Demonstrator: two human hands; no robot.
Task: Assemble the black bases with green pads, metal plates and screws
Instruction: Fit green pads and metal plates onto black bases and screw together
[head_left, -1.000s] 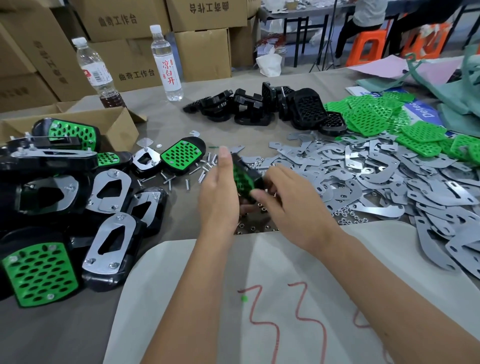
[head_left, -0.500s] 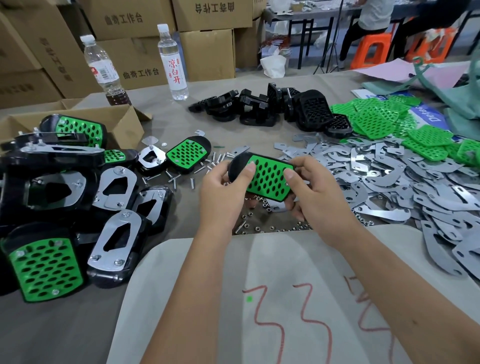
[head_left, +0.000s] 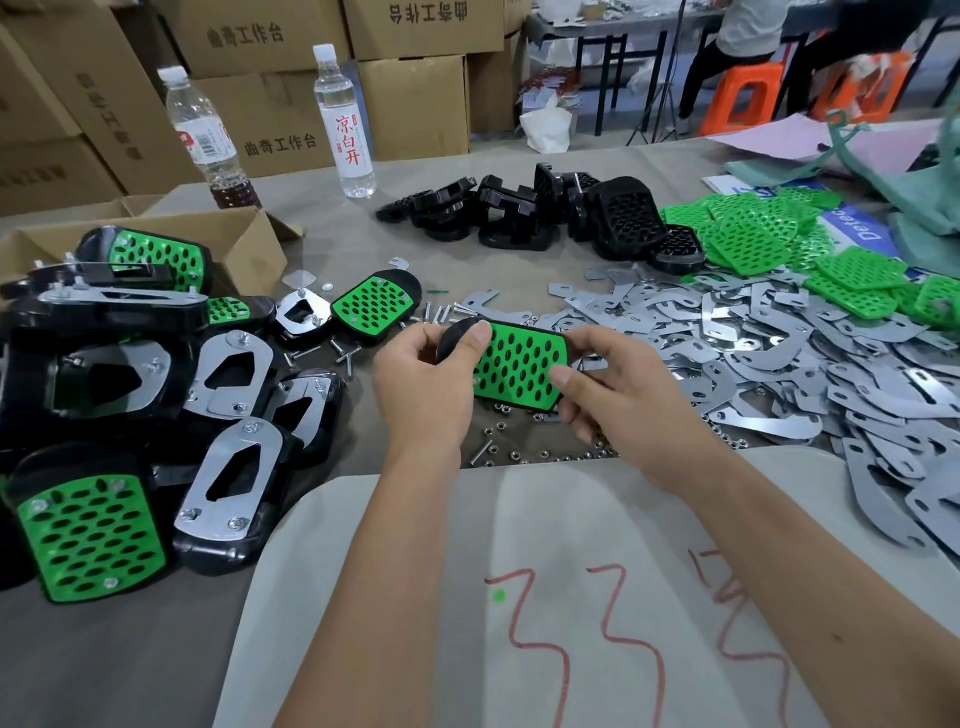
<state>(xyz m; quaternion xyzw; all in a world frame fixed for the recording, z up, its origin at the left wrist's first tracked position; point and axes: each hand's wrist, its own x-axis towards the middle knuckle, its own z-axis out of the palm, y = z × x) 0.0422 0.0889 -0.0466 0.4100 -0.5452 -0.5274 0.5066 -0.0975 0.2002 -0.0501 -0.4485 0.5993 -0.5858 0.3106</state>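
Turned pad-up since a second ago, the black base (head_left: 457, 335) sits gripped by left hand (head_left: 423, 387) and right hand (head_left: 618, 400); press the green pad (head_left: 519, 364) evenly flush before adding screws

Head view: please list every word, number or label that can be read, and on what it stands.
"凉白开": red, on the clear water bottle's white label.
"曲奇工作台": black, on the brown cardboard boxes.
"33": red marker, on the pale sheet.
"Detec": cut off, on the blue-and-white paper.
Second bottle's label: too blurred.
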